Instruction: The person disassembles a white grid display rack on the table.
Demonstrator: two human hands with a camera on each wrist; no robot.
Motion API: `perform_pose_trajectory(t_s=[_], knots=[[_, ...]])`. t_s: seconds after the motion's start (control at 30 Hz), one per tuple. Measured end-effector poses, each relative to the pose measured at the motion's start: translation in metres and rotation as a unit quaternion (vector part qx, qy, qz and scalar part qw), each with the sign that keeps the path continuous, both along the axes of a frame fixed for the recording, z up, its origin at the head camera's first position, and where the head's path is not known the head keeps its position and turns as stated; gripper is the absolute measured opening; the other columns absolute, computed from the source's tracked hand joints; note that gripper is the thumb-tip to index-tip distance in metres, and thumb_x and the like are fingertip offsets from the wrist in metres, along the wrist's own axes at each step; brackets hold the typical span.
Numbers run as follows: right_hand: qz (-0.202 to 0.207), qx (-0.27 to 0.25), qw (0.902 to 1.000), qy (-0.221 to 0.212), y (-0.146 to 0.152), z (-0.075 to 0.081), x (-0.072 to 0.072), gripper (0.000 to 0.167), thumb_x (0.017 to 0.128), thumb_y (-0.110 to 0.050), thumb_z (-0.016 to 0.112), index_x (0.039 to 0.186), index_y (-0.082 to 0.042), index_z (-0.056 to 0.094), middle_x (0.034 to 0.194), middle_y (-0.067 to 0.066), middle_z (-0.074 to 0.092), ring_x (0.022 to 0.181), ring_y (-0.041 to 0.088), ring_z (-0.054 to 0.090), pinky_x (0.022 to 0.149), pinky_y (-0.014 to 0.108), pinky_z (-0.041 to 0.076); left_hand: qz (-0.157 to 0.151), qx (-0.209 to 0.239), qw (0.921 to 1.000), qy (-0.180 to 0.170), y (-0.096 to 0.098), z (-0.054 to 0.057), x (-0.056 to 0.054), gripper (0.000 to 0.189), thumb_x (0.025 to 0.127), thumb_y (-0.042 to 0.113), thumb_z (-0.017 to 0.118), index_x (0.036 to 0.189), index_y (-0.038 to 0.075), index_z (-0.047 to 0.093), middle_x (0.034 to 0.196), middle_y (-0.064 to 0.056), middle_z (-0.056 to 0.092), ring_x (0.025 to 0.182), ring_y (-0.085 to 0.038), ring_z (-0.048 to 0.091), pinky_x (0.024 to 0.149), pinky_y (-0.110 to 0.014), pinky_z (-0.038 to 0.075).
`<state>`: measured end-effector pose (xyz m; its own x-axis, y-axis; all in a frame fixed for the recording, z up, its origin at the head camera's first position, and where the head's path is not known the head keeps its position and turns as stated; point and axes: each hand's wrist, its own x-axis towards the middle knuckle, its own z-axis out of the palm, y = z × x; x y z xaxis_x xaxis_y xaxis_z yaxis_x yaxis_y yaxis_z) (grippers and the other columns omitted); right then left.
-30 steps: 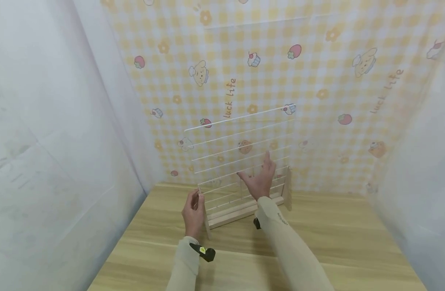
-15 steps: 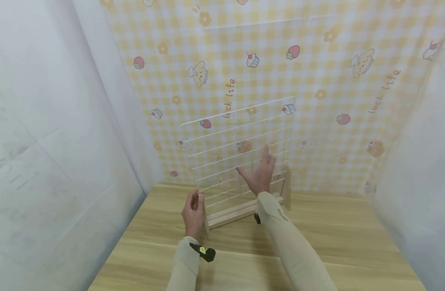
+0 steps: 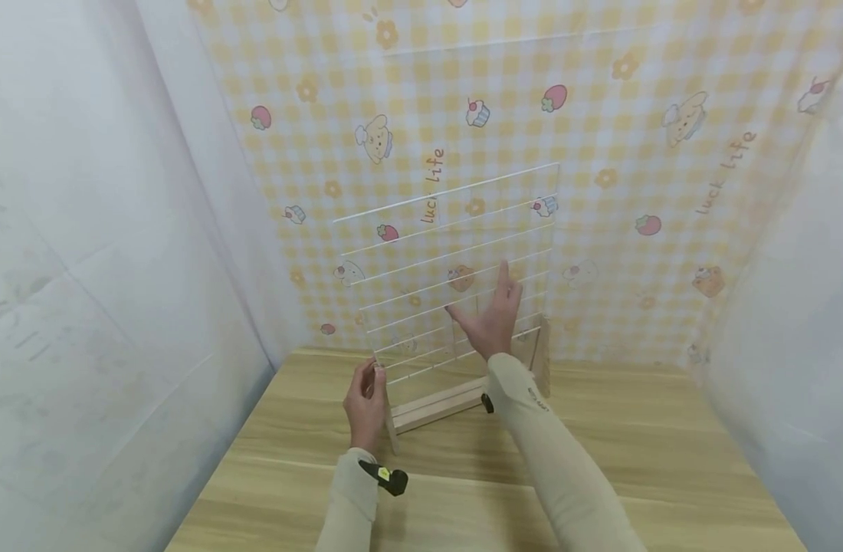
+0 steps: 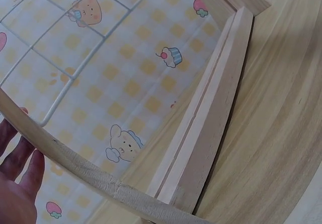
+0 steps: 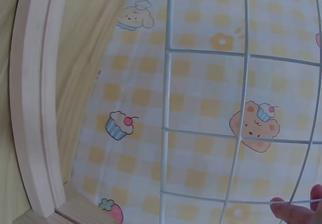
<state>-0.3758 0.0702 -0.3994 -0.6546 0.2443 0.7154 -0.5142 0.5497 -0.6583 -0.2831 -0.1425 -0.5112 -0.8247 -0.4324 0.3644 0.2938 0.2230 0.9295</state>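
Observation:
A white wire grid panel [image 3: 456, 253] stands tilted above a pale wooden stand [image 3: 438, 408], its lower edge apart from the base in both wrist views. My left hand [image 3: 366, 406] holds the top of the stand's left upright [image 4: 95, 173]; its fingers [image 4: 31, 171] lie against the wood. My right hand [image 3: 493, 326] grips the grid, thumb and forefinger spread across the wires. In the right wrist view the thumb [image 5: 292, 212] touches a wire near a crossing. The rest of that hand is outside that view. A grooved bar [image 4: 206, 118] joins the stand's two uprights.
The stand rests on a wood-grain table [image 3: 456, 491]. A yellow checked cloth [image 3: 601, 130] with cartoon prints hangs behind it. White sheets [image 3: 104, 230] close off the left and right sides.
The grid has moved upward relative to the stand, and my right hand has risen with it. My left hand has stayed at the left upright.

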Motion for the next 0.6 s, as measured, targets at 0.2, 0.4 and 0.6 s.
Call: perform_pose_trajectory(t_s=[0.2, 0.4, 0.6], knots=[[0.003, 0.009, 0.9999, 0.005, -0.001, 0.012, 0.002, 0.126, 0.062, -0.029, 0.097, 0.16, -0.008, 0.021, 0.13, 0.026, 0.045, 0.114, 0.032, 0.043, 0.102, 0.048, 0.05, -0.008, 0.006, 0.9998, -0.017, 0.0, -0.001, 0.001, 0.035, 0.102, 0.031, 0.059, 0.132, 0.014, 0.06, 0.132, -0.017, 0.066, 0.126, -0.036, 0.062, 0.108, -0.048, 0.051], [-0.003, 0.01, 0.9992, 0.039, 0.002, 0.03, 0.002, 0.124, 0.065, -0.03, 0.095, 0.16, -0.007, 0.019, 0.125, 0.024, 0.044, 0.109, 0.03, 0.042, 0.098, 0.046, 0.05, -0.01, 0.005, 0.9999, -0.007, 0.001, 0.001, 0.0, 0.038, 0.102, 0.032, 0.059, 0.134, 0.011, 0.059, 0.136, -0.02, 0.063, 0.128, -0.038, 0.059, 0.11, -0.051, 0.049], [0.002, -0.024, 0.9995, 0.022, 0.007, 0.042, 0.006, 0.123, 0.067, -0.032, 0.093, 0.161, -0.009, 0.017, 0.132, 0.024, 0.042, 0.111, 0.036, 0.049, 0.097, 0.051, 0.054, -0.016, 0.02, 0.9997, -0.006, 0.0, 0.002, -0.001, 0.037, 0.102, 0.028, 0.06, 0.133, 0.009, 0.059, 0.136, -0.019, 0.063, 0.129, -0.037, 0.06, 0.11, -0.049, 0.048]])
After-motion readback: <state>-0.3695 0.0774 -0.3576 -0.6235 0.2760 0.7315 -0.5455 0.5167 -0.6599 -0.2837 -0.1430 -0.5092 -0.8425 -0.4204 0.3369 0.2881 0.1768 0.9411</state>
